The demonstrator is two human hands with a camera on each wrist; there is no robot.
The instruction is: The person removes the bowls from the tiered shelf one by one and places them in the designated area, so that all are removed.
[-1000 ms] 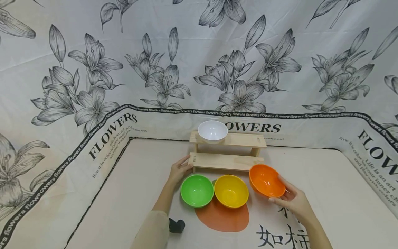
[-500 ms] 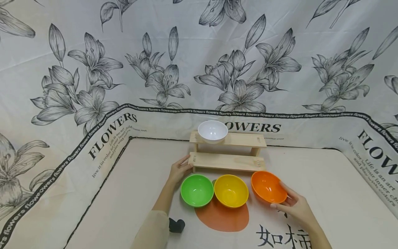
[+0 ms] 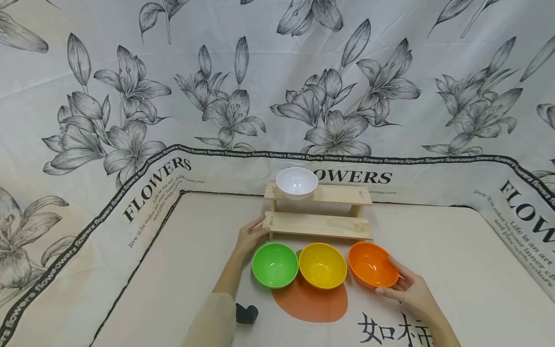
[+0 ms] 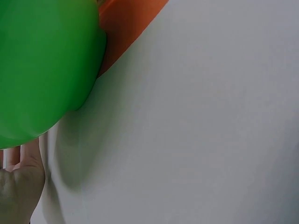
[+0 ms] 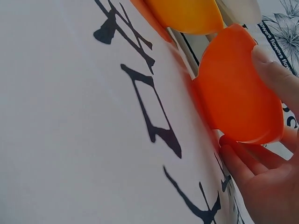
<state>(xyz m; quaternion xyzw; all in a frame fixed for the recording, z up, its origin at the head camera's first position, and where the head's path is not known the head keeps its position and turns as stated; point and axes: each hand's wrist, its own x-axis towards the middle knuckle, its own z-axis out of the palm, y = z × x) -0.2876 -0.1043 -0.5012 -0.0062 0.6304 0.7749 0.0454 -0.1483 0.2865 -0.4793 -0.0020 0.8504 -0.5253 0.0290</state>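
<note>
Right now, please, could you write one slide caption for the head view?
Right hand holds orange bowl beside yellow bowl; left hand touches lower wooden shelf.

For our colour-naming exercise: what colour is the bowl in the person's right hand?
The bowl in the right hand is orange; the head view shows it best.

Diffuse light, orange bowl [image 3: 373, 265] glinting, soft shadows, dim wrist views

You're at a cloth-lined tabletop booth; bldg. type can't be told. Floral-print cloth [image 3: 260, 72] hangs at your 12, w/ side panels [image 3: 86, 219] at 9 & 3 o'clock & "FLOWERS" lettering [image 3: 353, 177]; pale surface [image 3: 438, 250] bears lg. Chinese chars. [image 3: 378, 330] at 5 o'clock.
</note>
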